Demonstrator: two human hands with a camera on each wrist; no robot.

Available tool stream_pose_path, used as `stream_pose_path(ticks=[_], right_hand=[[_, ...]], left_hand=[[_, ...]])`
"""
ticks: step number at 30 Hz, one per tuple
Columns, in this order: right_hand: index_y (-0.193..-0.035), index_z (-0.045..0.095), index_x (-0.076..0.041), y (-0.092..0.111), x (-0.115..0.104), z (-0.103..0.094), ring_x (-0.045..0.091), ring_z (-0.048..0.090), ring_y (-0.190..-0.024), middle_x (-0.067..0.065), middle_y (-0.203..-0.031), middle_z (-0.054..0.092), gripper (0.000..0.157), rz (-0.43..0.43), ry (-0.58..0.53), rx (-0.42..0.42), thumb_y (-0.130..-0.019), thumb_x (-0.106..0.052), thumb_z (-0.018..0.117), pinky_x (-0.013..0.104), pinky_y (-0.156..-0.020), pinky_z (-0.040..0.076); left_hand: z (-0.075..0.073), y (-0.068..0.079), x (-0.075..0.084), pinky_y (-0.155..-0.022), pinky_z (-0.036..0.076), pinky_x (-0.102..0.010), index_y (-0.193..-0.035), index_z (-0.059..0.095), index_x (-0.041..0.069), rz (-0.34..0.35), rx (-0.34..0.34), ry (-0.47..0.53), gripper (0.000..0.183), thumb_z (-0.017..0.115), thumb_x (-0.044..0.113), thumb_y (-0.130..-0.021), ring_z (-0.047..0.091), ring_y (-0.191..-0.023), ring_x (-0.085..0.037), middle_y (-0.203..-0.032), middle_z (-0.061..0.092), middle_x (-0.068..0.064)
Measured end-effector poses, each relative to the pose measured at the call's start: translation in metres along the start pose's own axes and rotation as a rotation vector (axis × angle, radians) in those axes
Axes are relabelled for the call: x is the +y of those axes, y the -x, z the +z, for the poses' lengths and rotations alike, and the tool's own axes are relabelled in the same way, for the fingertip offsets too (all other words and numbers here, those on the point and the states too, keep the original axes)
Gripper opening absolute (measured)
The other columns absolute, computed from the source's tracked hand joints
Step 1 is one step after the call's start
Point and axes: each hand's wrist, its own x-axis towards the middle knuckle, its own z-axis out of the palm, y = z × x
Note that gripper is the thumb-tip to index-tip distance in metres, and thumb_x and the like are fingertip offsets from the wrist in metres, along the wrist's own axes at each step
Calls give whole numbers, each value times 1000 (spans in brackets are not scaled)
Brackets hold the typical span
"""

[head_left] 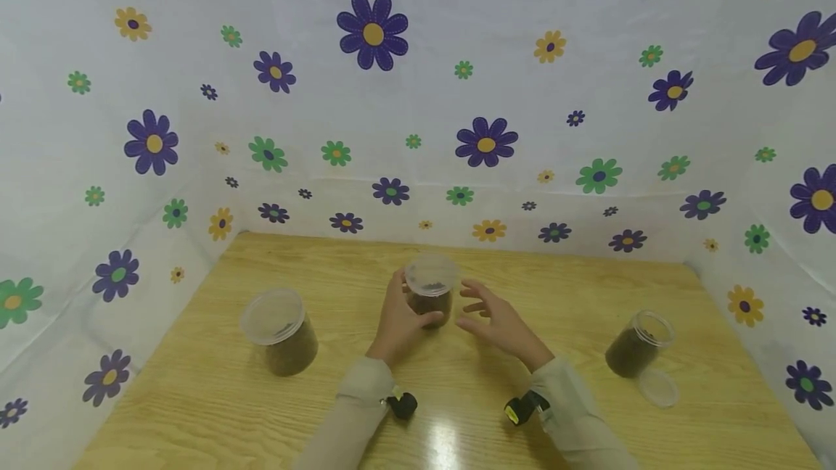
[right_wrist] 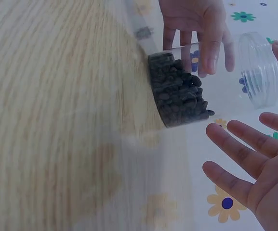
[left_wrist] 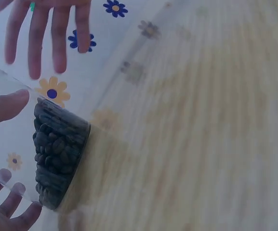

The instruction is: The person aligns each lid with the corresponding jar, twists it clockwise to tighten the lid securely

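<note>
In the head view a clear plastic jar [head_left: 432,299] with a lid stands at the middle of the table, partly filled with dark bean-like pieces [right_wrist: 177,91]. My left hand [head_left: 400,318] holds it from the left, thumb in front and fingers behind. My right hand [head_left: 498,323] is just to the right of the jar, apart from it, its fingers spread and slightly bent. In the right wrist view the jar's ribbed clear top [right_wrist: 259,70] lies between the right thumb and fingers, untouched. The left wrist view shows the left thumb [left_wrist: 6,108] across the jar's wall.
A larger lidded jar [head_left: 287,339] of dark contents stands to the left. At the right is a smaller jar [head_left: 633,350] of dark contents, with a clear round disc [head_left: 658,388] lying beside it. A flowered white cloth [head_left: 418,104] walls the wooden table [head_left: 196,397] behind and at both sides.
</note>
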Motion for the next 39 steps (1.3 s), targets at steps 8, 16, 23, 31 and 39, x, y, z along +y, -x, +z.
stream_pose_path(ticks=[8,16,23,31,39], right_hand=[[-144,32,-10,15,4,-3,31,57,-116,15,-137,51,65,33,2,6,-90,-30,62,52,-102,40],[-142,35,-9,31,-4,-10,36,55,-117,19,-132,53,59,39,-11,28,-92,-25,60,54,-101,39],[-139,41,-14,44,0,-15,30,58,-115,13,-131,56,55,31,38,81,-90,-29,62,52,-101,41],[-129,54,-10,84,-15,-34,27,60,-110,7,-121,64,45,-36,214,195,-87,-21,67,53,-94,45],[-123,59,-10,126,-22,-64,11,62,-100,1,-111,68,41,-107,345,320,-83,-11,70,33,-85,52]], left_hand=[[-10,-17,-5,-109,32,-52,-149,21,11,-10,51,-22,95,79,18,-74,35,-135,-36,-148,34,-15],[-15,-26,-12,-113,26,-47,-152,5,12,-48,29,-17,91,67,16,-86,27,-141,-33,-155,22,-15],[-13,-22,-8,-116,19,-49,-150,6,1,-104,112,-55,80,59,8,-91,21,-142,-37,-155,17,-21],[6,7,17,-110,28,-55,-150,7,3,-144,221,-89,90,66,4,-82,26,-137,-44,-151,17,-24],[46,36,54,-106,30,-55,-145,18,6,27,273,-50,89,73,0,-74,22,-134,-38,-145,20,-19]])
